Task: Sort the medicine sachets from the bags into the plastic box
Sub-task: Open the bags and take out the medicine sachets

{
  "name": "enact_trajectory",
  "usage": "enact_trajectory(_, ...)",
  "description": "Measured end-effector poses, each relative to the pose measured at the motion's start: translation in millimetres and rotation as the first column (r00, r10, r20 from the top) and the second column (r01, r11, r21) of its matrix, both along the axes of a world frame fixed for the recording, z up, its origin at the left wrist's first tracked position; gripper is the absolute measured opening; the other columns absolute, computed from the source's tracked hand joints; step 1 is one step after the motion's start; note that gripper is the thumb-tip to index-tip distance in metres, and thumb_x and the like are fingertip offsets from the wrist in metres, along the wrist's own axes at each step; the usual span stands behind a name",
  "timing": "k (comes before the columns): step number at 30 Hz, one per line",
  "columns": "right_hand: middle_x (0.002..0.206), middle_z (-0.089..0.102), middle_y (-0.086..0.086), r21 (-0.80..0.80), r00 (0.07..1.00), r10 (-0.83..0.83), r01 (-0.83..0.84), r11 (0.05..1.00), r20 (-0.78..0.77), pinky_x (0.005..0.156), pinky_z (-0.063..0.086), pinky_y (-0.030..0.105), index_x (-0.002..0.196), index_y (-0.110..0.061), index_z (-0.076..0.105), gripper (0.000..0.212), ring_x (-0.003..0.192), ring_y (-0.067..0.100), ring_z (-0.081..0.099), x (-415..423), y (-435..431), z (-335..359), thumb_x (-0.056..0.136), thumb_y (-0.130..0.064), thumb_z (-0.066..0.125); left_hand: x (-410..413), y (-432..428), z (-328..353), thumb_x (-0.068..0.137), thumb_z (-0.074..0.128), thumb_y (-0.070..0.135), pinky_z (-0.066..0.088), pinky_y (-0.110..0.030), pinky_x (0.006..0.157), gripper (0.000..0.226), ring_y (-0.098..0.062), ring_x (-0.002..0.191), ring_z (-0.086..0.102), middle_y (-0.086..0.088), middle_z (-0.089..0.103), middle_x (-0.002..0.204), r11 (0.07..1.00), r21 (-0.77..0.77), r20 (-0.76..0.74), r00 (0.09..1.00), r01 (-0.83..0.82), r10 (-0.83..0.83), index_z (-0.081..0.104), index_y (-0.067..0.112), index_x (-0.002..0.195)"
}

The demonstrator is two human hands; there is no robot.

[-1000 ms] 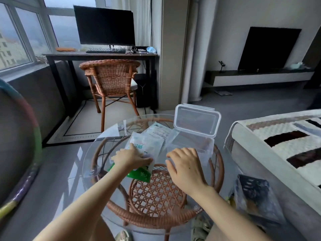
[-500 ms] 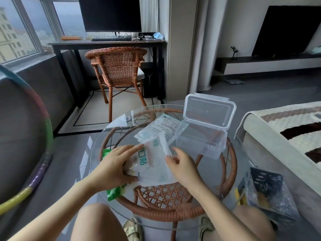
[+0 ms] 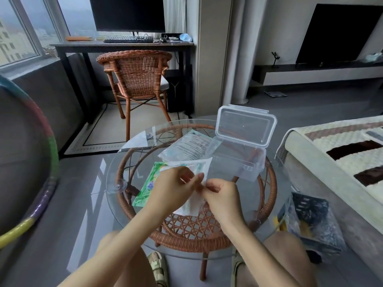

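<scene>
The step in hand looks like opening a white translucent plastic bag [image 3: 199, 165] to get at the sachets. The left hand [image 3: 172, 189] and right hand [image 3: 224, 196] meet over the middle of the round glass tabletop [image 3: 122, 162], each pinching the bag's thin edge between thumb and curled fingertips, with the pinches almost touching. To do it well, I judge the two layers of film should be held apart close to the mouth and peeled gently sideways. A hard tug could rip the soft film and scatter the contents across the slick glass.

The bag is limp and crinkled, with faint teal print, and it hangs partly above the surface. Whether sachets are inside it I cannot tell. A flat green printed packet [image 3: 148, 184] lies under it toward the left edge. A clear plastic bag holding a printed paper leaflet [image 3: 191, 146] lies flat toward the far edge.

The clear rectangular plastic box [image 3: 238, 162] stands near the right edge, just beside the leaflet bag. It is rigid and thin-walled, and its hinged lid [image 3: 245, 127] is propped upright. It looks to hold nothing yet. A woven rattan base [image 3: 186, 239] shows through the glass
</scene>
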State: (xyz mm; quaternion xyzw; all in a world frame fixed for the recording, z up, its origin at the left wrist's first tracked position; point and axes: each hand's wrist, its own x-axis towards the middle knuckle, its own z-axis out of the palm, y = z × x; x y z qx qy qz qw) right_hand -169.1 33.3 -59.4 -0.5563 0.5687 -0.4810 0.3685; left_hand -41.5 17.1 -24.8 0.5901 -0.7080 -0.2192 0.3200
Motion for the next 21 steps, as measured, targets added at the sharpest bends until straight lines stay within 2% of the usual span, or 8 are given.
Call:
enact_trajectory(2,0.060,0.067,0.001,-0.105,0.993,0.004,-0.017,0.994,-0.121,0.055,0.041,0.026,0.069,-0.010,0.070,0.021,0.055,0.008,0.054,5.5,11.3,0.6,0.084,-0.025,0.066,-2.5,1.3,2.7,0.081,0.062,0.050,0.055,-0.034,0.069,0.033,-0.007,0.064,0.064,0.005,0.070,0.068,0.997,0.064,-0.009,0.999,-0.031,0.031,0.069,0.019,0.070)
enact_trajectory(4,0.065,0.068,-0.005,-0.184,0.972,-0.020,-0.024,0.983,-0.234,0.055,0.042,0.017,0.074,-0.011,0.070,0.016,0.056,-0.001,0.055,12.4,21.1,1.7,0.086,-0.019,0.066,0.0,1.1,3.9,0.080,0.067,0.043,0.057,-0.036,0.069,0.030,-0.012,0.062,0.066,0.002,0.070,0.064,0.990,0.139,-0.054,0.998,-0.036,0.044,0.069,0.015,0.067)
enact_trajectory(8,0.072,0.070,-0.003,-0.271,0.950,-0.031,-0.058,0.961,-0.311,0.059,0.047,0.019,0.081,-0.011,0.073,0.010,0.066,0.006,0.062,18.4,27.9,-0.7,0.085,-0.017,0.067,10.1,0.9,7.6,0.084,0.066,0.028,0.058,-0.039,0.076,0.027,-0.022,0.069,0.069,-0.012,0.073,0.073,0.951,0.308,-0.193,0.980,0.017,0.045,0.072,0.004,0.073)
enact_trajectory(10,0.080,0.072,-0.003,-0.284,0.959,-0.030,-0.054,0.957,-0.282,0.065,0.048,0.013,0.091,-0.012,0.075,0.011,0.072,0.004,0.063,20.3,28.3,0.5,0.086,-0.014,0.065,15.5,1.6,7.5,0.086,0.064,0.022,0.058,-0.039,0.078,0.025,-0.026,0.074,0.068,-0.018,0.073,0.081,0.932,0.363,-0.253,0.963,0.004,0.094,0.072,0.000,0.079)
enact_trajectory(12,0.086,0.071,-0.006,-0.250,0.972,-0.035,-0.025,0.968,-0.234,0.072,0.050,0.016,0.095,-0.015,0.073,0.012,0.079,0.004,0.063,22.0,28.4,0.8,0.087,-0.016,0.064,20.2,4.5,6.4,0.086,0.064,0.017,0.058,-0.033,0.073,0.020,-0.026,0.076,0.067,-0.019,0.072,0.086,0.905,0.425,-0.361,0.923,0.034,0.135,0.071,-0.001,0.083)
enact_trajectory(15,0.082,0.067,-0.009,-0.090,0.997,-0.059,0.055,0.994,-0.052,0.068,0.050,0.017,0.087,-0.022,0.064,0.002,0.079,0.004,0.063,21.4,24.2,-1.0,0.086,-0.023,0.066,22.2,10.7,3.4,0.085,0.064,0.009,0.055,-0.022,0.061,0.014,-0.018,0.066,0.064,-0.014,0.070,0.075,0.862,0.491,-0.553,0.810,0.130,0.193,0.068,-0.004,0.082)
enact_trajectory(18,0.078,0.068,-0.006,0.006,0.988,-0.121,0.121,0.993,0.096,0.065,0.050,0.015,0.082,-0.018,0.064,0.007,0.075,0.006,0.065,24.4,21.1,-8.3,0.083,-0.022,0.069,21.3,13.2,-3.6,0.085,0.062,0.003,0.049,-0.015,0.049,0.012,-0.008,0.047,0.059,-0.006,0.064,0.057,0.863,0.488,-0.593,0.775,0.130,0.218,0.065,-0.006,0.076)
enact_trajectory(21,0.080,0.070,-0.003,0.067,0.972,-0.155,0.145,0.987,0.176,0.069,0.054,0.023,0.082,-0.019,0.066,0.004,0.077,0.010,0.068,29.0,18.8,-14.9,0.083,-0.019,0.069,20.1,13.7,-9.2,0.085,0.063,0.007,0.053,-0.017,0.054,0.018,-0.012,0.057,0.067,-0.015,0.070,0.072,0.878,0.458,-0.605,0.772,0.136,0.196,0.067,-0.010,0.084)
